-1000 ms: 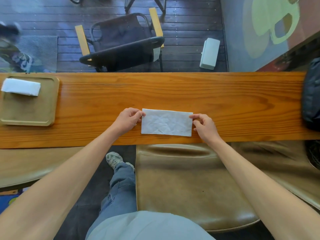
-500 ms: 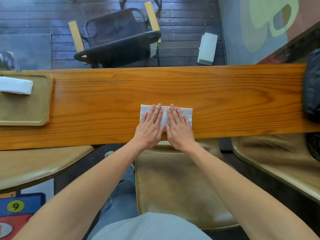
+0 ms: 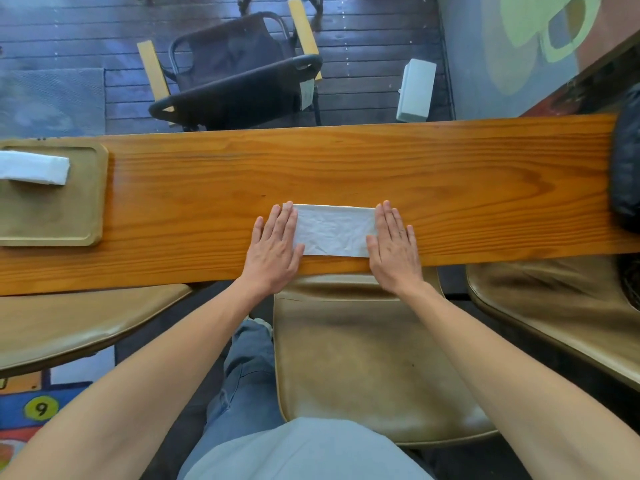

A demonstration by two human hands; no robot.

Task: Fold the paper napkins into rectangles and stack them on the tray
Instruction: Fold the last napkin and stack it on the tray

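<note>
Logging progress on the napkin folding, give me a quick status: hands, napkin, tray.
Left hand and right hand flat, pressing the folded napkin's ends. One folded napkin on the tray. Tabletop between them unobstructed.

Long wooden counter (image 3: 346, 168), grain running lengthwise. Napkin (image 3: 334, 230) flat near its near edge, creased. Well left of napkin: tan tray (image 3: 93, 202), part out of frame. Far right of napkin: dark bag (image 3: 627, 174) at counter's end.

A café-like seating area: long wooden counter (image 3: 346, 168), padded stools (image 3: 363, 358), serving tray (image 3: 93, 202).
</note>
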